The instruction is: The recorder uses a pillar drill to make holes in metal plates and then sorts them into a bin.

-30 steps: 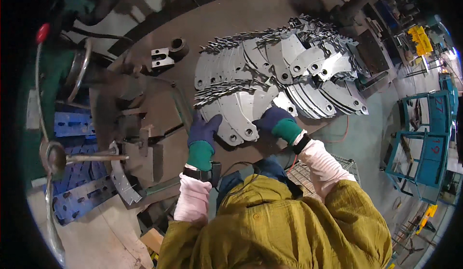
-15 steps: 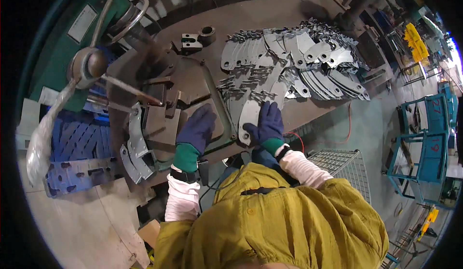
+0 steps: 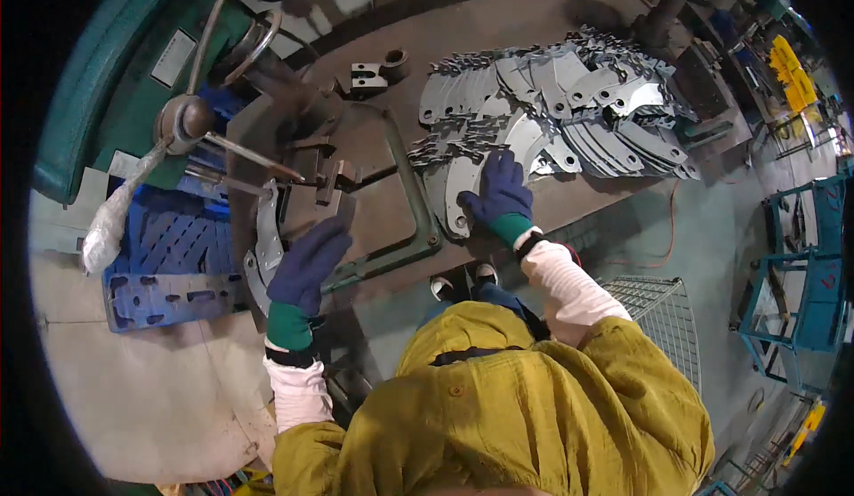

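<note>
My right hand (image 3: 501, 195), in a dark blue glove, lies at the edge of a curved grey metal plate (image 3: 461, 185) with a hole at its near end. Its fingers stretch away from me, and the thumb points toward the plate. My left hand (image 3: 310, 260), gloved alike, has its fingers extended at the near left of the machine's bed. Beside it, a few similar curved plates (image 3: 268, 220) are partly hidden. A small metal block fixture (image 3: 334, 182) stands just beyond its fingertips. No object shows in the left hand.
A large pile of curved plates (image 3: 592, 104) covers the table's right half. A lever with a wrapped handle (image 3: 108, 233) and round knob (image 3: 184, 122) juts in at left. Behind stand a slotted block (image 3: 367, 78) and a metal ring (image 3: 395, 64). A wire basket (image 3: 658, 309) is at lower right.
My left hand has shifted left and nearer me, toward the plates at the left. The right hand stays by the same plate, which sits slightly farther from the bed's near corner. The view has shifted.
</note>
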Demonstrator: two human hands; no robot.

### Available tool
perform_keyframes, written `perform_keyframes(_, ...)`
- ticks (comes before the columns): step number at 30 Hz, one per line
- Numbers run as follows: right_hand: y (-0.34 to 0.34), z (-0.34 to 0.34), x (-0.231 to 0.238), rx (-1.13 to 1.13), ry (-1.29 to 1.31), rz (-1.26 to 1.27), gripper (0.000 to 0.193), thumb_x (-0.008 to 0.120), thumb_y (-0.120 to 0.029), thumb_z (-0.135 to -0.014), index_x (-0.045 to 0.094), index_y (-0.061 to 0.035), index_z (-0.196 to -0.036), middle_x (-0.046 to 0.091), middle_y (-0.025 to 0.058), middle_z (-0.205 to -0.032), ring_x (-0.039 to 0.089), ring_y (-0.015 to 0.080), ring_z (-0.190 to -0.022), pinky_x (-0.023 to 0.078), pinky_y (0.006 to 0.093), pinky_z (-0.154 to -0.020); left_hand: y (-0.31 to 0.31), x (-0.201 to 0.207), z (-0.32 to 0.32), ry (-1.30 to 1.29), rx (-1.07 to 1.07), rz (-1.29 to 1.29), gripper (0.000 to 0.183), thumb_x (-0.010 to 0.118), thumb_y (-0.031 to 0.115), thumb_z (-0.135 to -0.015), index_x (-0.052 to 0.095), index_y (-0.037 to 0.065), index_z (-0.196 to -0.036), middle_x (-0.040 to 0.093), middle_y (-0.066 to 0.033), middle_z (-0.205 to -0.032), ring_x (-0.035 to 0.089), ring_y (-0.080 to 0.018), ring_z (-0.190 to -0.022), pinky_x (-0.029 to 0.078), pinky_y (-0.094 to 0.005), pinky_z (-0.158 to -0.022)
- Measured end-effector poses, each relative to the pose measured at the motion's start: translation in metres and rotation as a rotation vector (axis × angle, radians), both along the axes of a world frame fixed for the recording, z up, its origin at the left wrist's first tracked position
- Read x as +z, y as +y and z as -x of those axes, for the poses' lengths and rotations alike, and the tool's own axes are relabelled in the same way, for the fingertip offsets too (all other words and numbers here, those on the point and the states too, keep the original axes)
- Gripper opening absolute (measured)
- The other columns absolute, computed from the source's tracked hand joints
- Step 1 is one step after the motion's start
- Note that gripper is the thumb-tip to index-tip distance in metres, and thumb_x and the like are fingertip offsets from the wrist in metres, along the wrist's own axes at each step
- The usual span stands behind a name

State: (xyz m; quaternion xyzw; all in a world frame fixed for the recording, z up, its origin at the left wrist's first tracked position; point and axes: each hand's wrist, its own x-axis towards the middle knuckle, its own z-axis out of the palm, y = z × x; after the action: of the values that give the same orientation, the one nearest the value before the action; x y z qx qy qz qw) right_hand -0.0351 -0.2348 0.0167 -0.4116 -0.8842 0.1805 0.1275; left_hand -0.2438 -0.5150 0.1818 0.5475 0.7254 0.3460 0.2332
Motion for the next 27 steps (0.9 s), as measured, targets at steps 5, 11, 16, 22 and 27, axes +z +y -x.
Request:
perform_keyframes(5,-0.017,-0.036,-0.019,0.036,-0.001,0.037,0.099,0.068,-0.055,-0.074,0.031,-0.0018,-0.148,0.024,0.0299,-0.153,0.027,0.0489,-0.14,0.03,0.054,-0.11,-0.059,-0.044,-0.032,0.031,0.314,0.183,0.032,0.048,0.013,-0.099,0.062,0.002,-0.125,0.056,-0.0193,-0.132,0.054,-0.0299,-0.125,0.044,-0.0379,-0.105)
perform_keyframes(11,-0.026,-0.05,-0.015,0.076,0.051,0.032,0.091,0.067,-0.052,-0.079,0.033,-0.0021,-0.148,0.029,0.0287,-0.152,0.03,0.045,-0.14,0.028,0.0506,-0.113,-0.106,-0.055,-0.07,0.149,0.326,0.236,0.04,0.058,0.004,-0.09,0.061,0.013,-0.129,0.059,-0.0141,-0.132,0.055,-0.0305,-0.124,0.044,-0.0375,-0.104)
perform_keyframes(16,-0.012,-0.043,-0.017,0.064,0.144,0.068,0.087,0.065,-0.054,-0.083,0.035,-0.0039,-0.147,0.033,0.0266,-0.151,0.035,0.0426,-0.138,0.033,0.0473,-0.111,-0.121,-0.073,-0.043,0.483,0.187,0.243,0.044,0.064,0.003,-0.085,0.06,0.01,-0.128,0.061,-0.0129,-0.13,0.055,-0.0323,-0.122,0.046,-0.0383,-0.102)
perform_keyframes(22,-0.037,0.034,0.065,0.131,0.346,0.187,0.075,0.064,-0.048,-0.088,0.041,-0.0031,-0.144,0.047,0.0232,-0.142,0.048,0.0361,-0.13,0.042,0.0419,-0.104,-0.142,-0.099,-0.006,-0.734,0.819,-0.196,0.033,0.059,0.021,-0.093,0.062,0.018,-0.126,0.063,-0.0151,-0.123,0.063,-0.0333,-0.109,0.053,-0.0383,-0.09)
perform_keyframes(27,-0.083,0.109,0.093,0.24,0.587,0.45,0.072,0.064,-0.048,-0.088,0.046,-0.0025,-0.14,0.061,0.0225,-0.127,0.063,0.0346,-0.11,0.05,0.0399,-0.091,-0.12,-0.089,0.083,-0.311,1.055,0.054,0.059,0.063,0.047,-0.085,0.056,0.01,-0.131,0.064,-0.0161,-0.121,0.063,-0.0346,-0.107,0.052,-0.035,-0.088)
